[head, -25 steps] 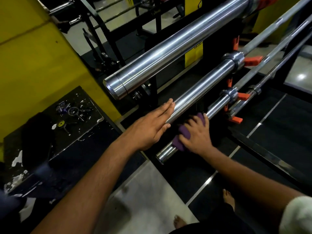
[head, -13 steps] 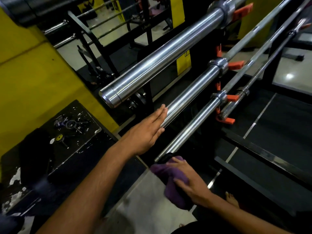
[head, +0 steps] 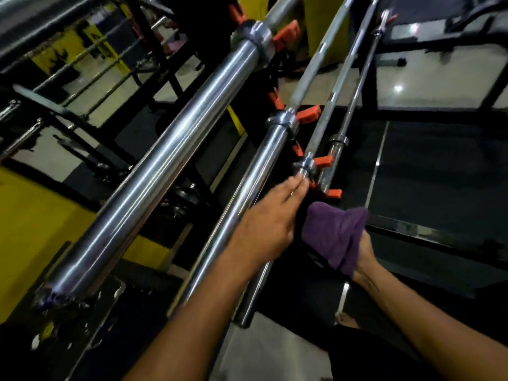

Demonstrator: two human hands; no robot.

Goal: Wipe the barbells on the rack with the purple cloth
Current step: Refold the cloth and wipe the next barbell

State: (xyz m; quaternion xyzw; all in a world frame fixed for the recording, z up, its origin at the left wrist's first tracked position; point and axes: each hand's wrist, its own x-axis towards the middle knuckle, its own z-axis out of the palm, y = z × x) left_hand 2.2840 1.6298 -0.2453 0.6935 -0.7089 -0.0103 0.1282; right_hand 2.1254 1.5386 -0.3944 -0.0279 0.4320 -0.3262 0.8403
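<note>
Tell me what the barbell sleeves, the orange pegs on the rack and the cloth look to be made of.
Barbell sleeves: polished metal, probably chromed steel, going by the bright mirror-like streaks along them.
Orange pegs: flat, matt, even colour, likely plastic or a rubbery coating; the blur leaves it open.
Purple cloth: soft, fuzzy fabric, perhaps microfibre or terry; it bunches in folds in the right hand.

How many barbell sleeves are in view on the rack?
4: the top sleeve, the second sleeve below it, the third sleeve under the left hand, and the short lowest sleeve. Others may be hidden.
</note>
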